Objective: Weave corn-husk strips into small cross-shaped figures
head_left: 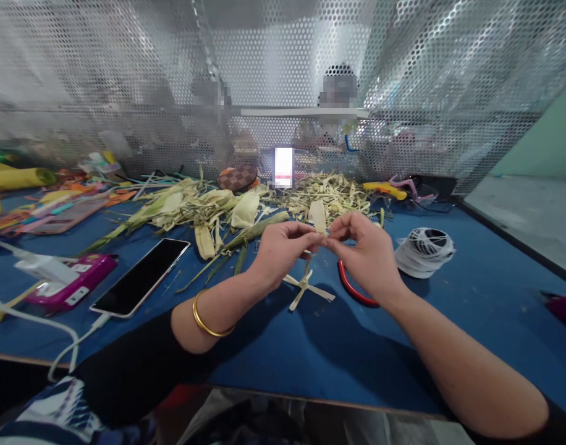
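Both hands at work on dried plant husk above a blue counter (274, 364), seen from the head camera. The left hand (283, 252) and the right hand (364, 253) meet at the centre, thumbs and forefingers pinched together on the lower end of a pale husk strip (317, 215); the exact points of contact are partly hidden by the fingers. The strip stands roughly upright between the hands, its broad free end rising in front of the heaped material. Just below the left hand is a star-shaped husk piece (304, 285), its narrow arms spreading from a small knot and a stem reaching up toward the fingers; whether it rests on the counter cannot be told. A red curved handle (352, 288) lies beneath the right hand, partly covered by it. To the right stands a spool of white thread (424, 253). Behind the hands, broad husk leaves (194, 201) lie loosely piled on the left and a heap of shredded husk (336, 188) on the right, with a round checkered case (238, 178) at the rear. On the left, a dark-screened phone (141, 277) lies near a purple power strip (74, 285), connected to a white cable (91, 330). A perforated metal screen (274, 55) closes the back. The left wrist bears a gold-coloured bangle (203, 320).
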A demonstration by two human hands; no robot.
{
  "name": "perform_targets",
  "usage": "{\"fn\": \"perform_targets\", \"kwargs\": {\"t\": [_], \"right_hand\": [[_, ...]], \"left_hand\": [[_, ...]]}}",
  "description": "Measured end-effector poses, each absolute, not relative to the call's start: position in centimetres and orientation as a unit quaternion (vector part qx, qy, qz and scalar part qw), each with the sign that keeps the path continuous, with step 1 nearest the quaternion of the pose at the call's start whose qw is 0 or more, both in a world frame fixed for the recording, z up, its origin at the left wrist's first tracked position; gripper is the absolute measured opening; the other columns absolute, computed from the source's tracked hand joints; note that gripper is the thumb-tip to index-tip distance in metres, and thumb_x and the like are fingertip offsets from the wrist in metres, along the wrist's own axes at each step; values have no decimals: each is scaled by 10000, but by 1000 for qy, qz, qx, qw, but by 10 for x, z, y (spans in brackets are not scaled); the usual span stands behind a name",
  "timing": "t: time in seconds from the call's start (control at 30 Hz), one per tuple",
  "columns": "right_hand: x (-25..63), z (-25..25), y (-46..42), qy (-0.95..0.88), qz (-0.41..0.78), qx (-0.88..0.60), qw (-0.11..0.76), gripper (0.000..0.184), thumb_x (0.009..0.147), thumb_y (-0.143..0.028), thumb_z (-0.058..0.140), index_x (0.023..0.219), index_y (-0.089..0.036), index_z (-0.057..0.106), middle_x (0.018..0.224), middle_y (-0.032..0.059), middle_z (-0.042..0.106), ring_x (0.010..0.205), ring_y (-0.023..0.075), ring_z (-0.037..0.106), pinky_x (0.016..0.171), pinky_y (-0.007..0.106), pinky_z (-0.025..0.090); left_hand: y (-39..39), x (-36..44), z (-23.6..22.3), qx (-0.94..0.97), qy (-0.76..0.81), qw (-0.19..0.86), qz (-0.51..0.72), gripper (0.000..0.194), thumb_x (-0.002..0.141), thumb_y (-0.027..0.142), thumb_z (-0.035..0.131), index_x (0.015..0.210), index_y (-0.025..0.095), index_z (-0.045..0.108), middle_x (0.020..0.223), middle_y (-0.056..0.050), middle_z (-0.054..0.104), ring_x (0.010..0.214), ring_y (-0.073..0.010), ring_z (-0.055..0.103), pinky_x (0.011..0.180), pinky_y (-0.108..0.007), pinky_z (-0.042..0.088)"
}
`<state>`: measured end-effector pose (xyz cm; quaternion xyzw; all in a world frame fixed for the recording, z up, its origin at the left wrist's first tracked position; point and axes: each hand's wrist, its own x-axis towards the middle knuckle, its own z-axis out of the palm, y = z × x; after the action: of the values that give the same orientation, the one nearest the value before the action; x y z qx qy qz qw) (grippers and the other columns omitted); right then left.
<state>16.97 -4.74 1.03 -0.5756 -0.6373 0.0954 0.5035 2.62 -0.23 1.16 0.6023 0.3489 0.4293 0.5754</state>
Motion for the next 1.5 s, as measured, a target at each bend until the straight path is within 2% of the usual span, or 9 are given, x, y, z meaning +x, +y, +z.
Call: {"fn": "perform_targets", "kwargs": {"t": [0.1, 0.47, 0.67, 0.8, 0.9, 1.0, 1.13, 1.3, 1.5], "right_hand": [[170, 11, -48, -634, 106, -573, 507, 153, 751, -298, 639, 764, -220, 508, 673, 1, 627, 643, 163, 588, 622, 305, 450], [175, 11, -43, -601, 285, -523, 533, 196, 689, -283, 689, 796, -196, 549, 635, -16, 628, 615, 155, 609, 607, 302, 459], [173, 12, -44, -581, 291, -524, 551, 186, 680, -237, 679, 775, -202, 523, 615, -24, 609, 599, 152, 612, 599, 303, 476], [173, 10, -43, -581, 298, -507, 563, 187, 687, -220, 673, 763, -207, 502, 615, -33, 598, 589, 140, 596, 589, 287, 469], [173, 10, -44, -621, 247, -491, 559, 119, 741, -218, 641, 741, -204, 523, 628, -30, 590, 598, 131, 574, 587, 275, 458], [174, 11, -46, -685, 125, -478, 535, 63, 799, -176, 595, 753, -208, 565, 684, -15, 612, 656, 137, 573, 632, 277, 456], [177, 11, -47, -747, -2, -449, 490, 134, 843, -125, 536, 792, -227, 606, 784, 10, 653, 762, 160, 604, 704, 293, 464], [181, 9, -46, -773, -41, -429, 467, 191, 863, -109, 499, 855, -240, 638, 841, 27, 670, 802, 170, 627, 728, 299, 473], [180, 8, -45, -767, -33, -433, 473, 141, 889, -155, 512, 848, -234, 622, 817, 22, 668, 790, 171, 621, 723, 291, 463]], "left_hand": [[-2, 25, 14, 604, 342, 586, 419, 163, 644, 295, 732, 651, 150, 656, 626, -3, 621, 608, -106, 559, 572, -231, 466], [5, 24, 11, 570, 332, 644, 387, 158, 624, 260, 747, 617, 154, 630, 588, 20, 589, 531, -72, 508, 599, -252, 464], [3, 24, 14, 594, 323, 622, 394, 161, 628, 254, 747, 620, 142, 632, 619, 4, 607, 587, -87, 544, 592, -239, 459], [3, 24, 14, 576, 329, 637, 392, 161, 629, 248, 750, 633, 138, 632, 592, 5, 612, 544, -79, 533, 589, -240, 469], [3, 23, 15, 537, 333, 673, 384, 165, 624, 238, 759, 668, 131, 641, 606, 2, 624, 550, -78, 547, 597, -234, 477], [2, 22, 17, 500, 330, 704, 381, 156, 630, 194, 758, 677, 124, 627, 605, 4, 623, 556, -73, 561, 603, -217, 475], [1, 22, 20, 461, 333, 729, 381, 87, 686, 112, 696, 700, 124, 611, 596, 8, 617, 545, -66, 562, 600, -200, 475], [1, 22, 21, 436, 336, 755, 357, 84, 734, 94, 643, 676, 135, 599, 587, 12, 595, 537, -62, 549, 581, -183, 474], [1, 21, 20, 421, 346, 780, 308, 79, 749, 126, 635, 678, 139, 602, 643, -3, 586, 584, -72, 550, 566, -181, 474]]}}
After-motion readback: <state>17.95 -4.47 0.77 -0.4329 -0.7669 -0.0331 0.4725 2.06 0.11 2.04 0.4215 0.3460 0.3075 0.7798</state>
